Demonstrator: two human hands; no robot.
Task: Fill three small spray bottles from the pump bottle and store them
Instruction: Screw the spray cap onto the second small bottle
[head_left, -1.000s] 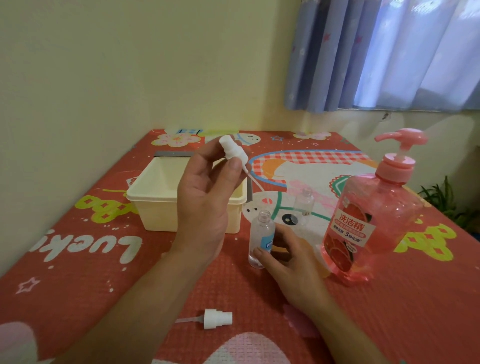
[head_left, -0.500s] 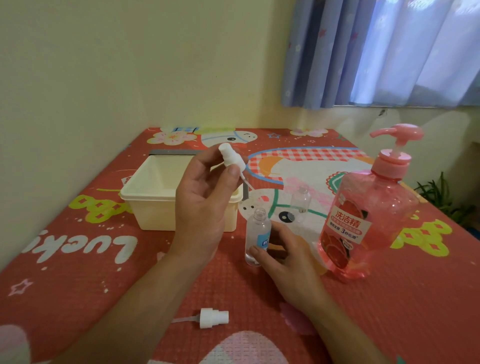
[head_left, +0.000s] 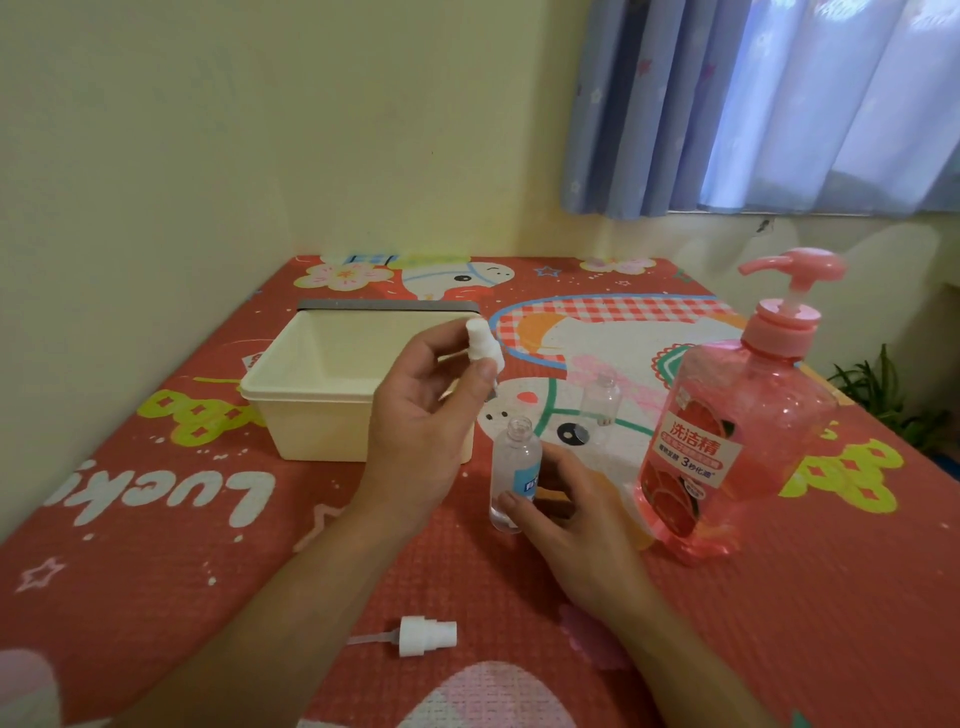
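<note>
My left hand pinches a white spray head in the air, its thin dip tube pointing down to the right. Just below it stands a small clear spray bottle with a blue label and an open neck. My right hand grips that bottle at its lower part and steadies it on the mat. A second clear small bottle, also uncapped, stands behind it. The big pink pump bottle stands to the right. Another white spray head lies on the mat near me.
A cream plastic tub sits at the left behind my left hand, with a grey lid lying behind it. The red patterned mat covers the table. Walls close the left and far sides; a green plant shows beyond the right edge.
My left hand has lowered the spray head a little toward the open bottle neck. My right hand keeps its hold on the bottle.
</note>
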